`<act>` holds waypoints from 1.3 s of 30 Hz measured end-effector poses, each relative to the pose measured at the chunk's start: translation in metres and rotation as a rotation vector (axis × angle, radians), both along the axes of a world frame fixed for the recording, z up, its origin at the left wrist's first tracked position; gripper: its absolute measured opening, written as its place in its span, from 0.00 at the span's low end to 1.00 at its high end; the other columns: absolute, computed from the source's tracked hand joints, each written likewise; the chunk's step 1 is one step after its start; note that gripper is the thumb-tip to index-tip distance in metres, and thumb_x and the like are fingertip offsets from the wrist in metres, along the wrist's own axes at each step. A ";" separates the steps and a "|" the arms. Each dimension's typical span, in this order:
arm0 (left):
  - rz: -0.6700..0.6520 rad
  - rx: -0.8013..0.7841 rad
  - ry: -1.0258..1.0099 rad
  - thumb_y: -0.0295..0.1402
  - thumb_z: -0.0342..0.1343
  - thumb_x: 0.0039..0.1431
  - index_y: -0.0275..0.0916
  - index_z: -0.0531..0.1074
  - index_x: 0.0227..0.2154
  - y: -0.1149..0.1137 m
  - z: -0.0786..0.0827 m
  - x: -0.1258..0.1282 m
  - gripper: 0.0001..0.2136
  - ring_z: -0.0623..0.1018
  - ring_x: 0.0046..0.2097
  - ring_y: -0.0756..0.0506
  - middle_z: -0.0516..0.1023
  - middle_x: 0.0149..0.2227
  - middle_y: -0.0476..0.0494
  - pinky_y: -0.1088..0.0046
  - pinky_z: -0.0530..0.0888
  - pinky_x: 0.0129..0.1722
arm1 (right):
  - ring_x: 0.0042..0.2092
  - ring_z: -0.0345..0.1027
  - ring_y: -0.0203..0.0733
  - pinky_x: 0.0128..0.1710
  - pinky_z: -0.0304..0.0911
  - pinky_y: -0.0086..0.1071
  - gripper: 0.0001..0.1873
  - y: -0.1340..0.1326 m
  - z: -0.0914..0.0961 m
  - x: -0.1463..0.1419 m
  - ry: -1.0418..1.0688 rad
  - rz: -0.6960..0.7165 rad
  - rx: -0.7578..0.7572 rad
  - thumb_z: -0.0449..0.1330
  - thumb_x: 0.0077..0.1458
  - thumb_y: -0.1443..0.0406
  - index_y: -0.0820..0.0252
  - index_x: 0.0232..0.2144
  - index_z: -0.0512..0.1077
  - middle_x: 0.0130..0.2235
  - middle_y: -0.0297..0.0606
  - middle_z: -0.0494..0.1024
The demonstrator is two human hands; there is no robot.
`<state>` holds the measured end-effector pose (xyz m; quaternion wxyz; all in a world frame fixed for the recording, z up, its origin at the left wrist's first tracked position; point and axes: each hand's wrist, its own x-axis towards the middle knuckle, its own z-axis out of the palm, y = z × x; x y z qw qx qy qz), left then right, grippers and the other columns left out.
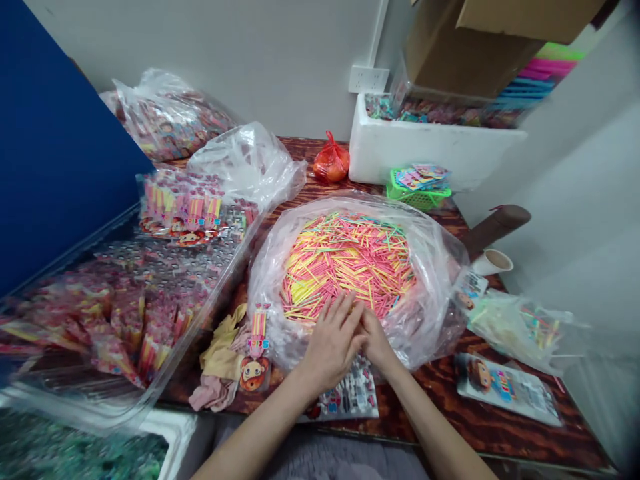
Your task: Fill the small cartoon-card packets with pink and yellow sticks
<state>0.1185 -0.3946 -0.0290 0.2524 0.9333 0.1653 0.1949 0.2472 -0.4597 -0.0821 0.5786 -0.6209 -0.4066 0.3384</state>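
My left hand (333,341) reaches over the near side of a clear plastic bag (433,313) spread wide. Its fingers are stretched out, and the tips lie at the edge of a heap of thin pink, yellow and green sticks (350,267). Close against it on the right, my right hand (374,337) has curled fingers, partly hidden behind the left hand; what they hold, if anything, does not show. Below both hands a printed clear packet (353,397) lies at the table edge. Left of them rests a filled packet (257,350) with a cartoon face.
A clear-walled tray (210,303) of filled packets stands left, beside crumpled cloths (223,360). Behind are a red bag (331,160), a green basket (419,197) and a white foam box (430,150). A paper cup (493,262) and printed packets (507,389) lie right.
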 end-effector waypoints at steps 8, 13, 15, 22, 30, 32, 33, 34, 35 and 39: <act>0.188 -0.080 0.068 0.35 0.54 0.61 0.41 0.65 0.56 -0.023 -0.010 -0.065 0.20 0.72 0.49 0.38 0.73 0.48 0.36 0.56 0.70 0.47 | 0.36 0.67 0.41 0.39 0.60 0.32 0.07 -0.011 0.014 0.000 -0.016 -0.018 -0.050 0.54 0.60 0.63 0.55 0.32 0.71 0.32 0.33 0.73; 0.225 -0.041 0.149 0.32 0.57 0.58 0.39 0.70 0.47 -0.027 -0.025 -0.065 0.13 0.72 0.45 0.38 0.74 0.43 0.40 0.58 0.68 0.45 | 0.39 0.69 0.43 0.42 0.61 0.33 0.06 -0.012 0.013 -0.004 0.057 -0.026 -0.015 0.56 0.58 0.64 0.55 0.32 0.74 0.33 0.35 0.75; 0.251 -0.045 0.166 0.30 0.55 0.60 0.39 0.72 0.38 -0.024 -0.027 -0.061 0.04 0.72 0.41 0.40 0.74 0.37 0.42 0.61 0.69 0.41 | 0.39 0.69 0.43 0.42 0.61 0.33 0.06 -0.012 0.010 -0.004 0.065 -0.028 -0.017 0.57 0.57 0.63 0.55 0.32 0.74 0.33 0.35 0.75; 0.213 0.043 0.137 0.30 0.49 0.64 0.39 0.73 0.29 -0.014 -0.024 -0.060 0.10 0.74 0.35 0.43 0.75 0.30 0.44 0.67 0.69 0.36 | 0.39 0.69 0.43 0.42 0.61 0.33 0.06 -0.012 0.009 -0.003 0.078 -0.037 -0.010 0.57 0.57 0.64 0.55 0.32 0.75 0.33 0.35 0.76; 0.291 -0.385 -0.069 0.28 0.46 0.64 0.42 0.75 0.45 0.011 -0.006 -0.079 0.14 0.77 0.48 0.43 0.79 0.46 0.41 0.66 0.72 0.47 | 0.38 0.69 0.43 0.42 0.62 0.33 0.06 -0.012 0.007 -0.003 0.102 -0.081 -0.011 0.58 0.56 0.63 0.54 0.31 0.75 0.33 0.35 0.76; 0.372 -0.582 -0.132 0.32 0.50 0.62 0.41 0.77 0.39 0.020 0.000 -0.082 0.10 0.78 0.44 0.44 0.80 0.41 0.43 0.68 0.73 0.45 | 0.38 0.69 0.43 0.42 0.62 0.34 0.06 -0.012 0.006 -0.003 0.093 -0.084 -0.011 0.57 0.56 0.64 0.54 0.31 0.75 0.33 0.34 0.76; 0.412 -0.672 -0.151 0.34 0.52 0.60 0.40 0.76 0.36 0.023 0.003 -0.082 0.08 0.78 0.41 0.44 0.80 0.37 0.44 0.70 0.73 0.42 | 0.38 0.69 0.43 0.42 0.62 0.34 0.06 -0.012 0.006 -0.003 0.093 -0.085 -0.013 0.57 0.57 0.64 0.54 0.32 0.75 0.33 0.34 0.76; 0.441 -0.750 -0.164 0.36 0.55 0.58 0.39 0.75 0.33 0.026 0.005 -0.083 0.07 0.77 0.37 0.45 0.79 0.33 0.46 0.71 0.73 0.38 | 0.38 0.70 0.43 0.42 0.62 0.34 0.06 -0.012 0.006 -0.003 0.095 -0.087 -0.015 0.57 0.57 0.64 0.54 0.32 0.75 0.33 0.34 0.76; 0.461 -0.814 -0.176 0.38 0.57 0.56 0.39 0.74 0.30 0.028 0.007 -0.082 0.08 0.76 0.34 0.46 0.77 0.30 0.47 0.73 0.72 0.35 | 0.38 0.70 0.43 0.42 0.62 0.34 0.06 -0.012 0.006 -0.004 0.098 -0.089 -0.017 0.57 0.57 0.64 0.54 0.32 0.75 0.33 0.34 0.76; 0.524 -0.887 -0.234 0.46 0.53 0.58 0.39 0.66 0.23 0.026 0.012 -0.077 0.16 0.67 0.26 0.50 0.66 0.21 0.53 0.77 0.65 0.27 | 0.38 0.70 0.43 0.42 0.62 0.34 0.06 -0.012 0.007 -0.005 0.087 -0.093 -0.020 0.58 0.56 0.63 0.54 0.32 0.75 0.33 0.35 0.76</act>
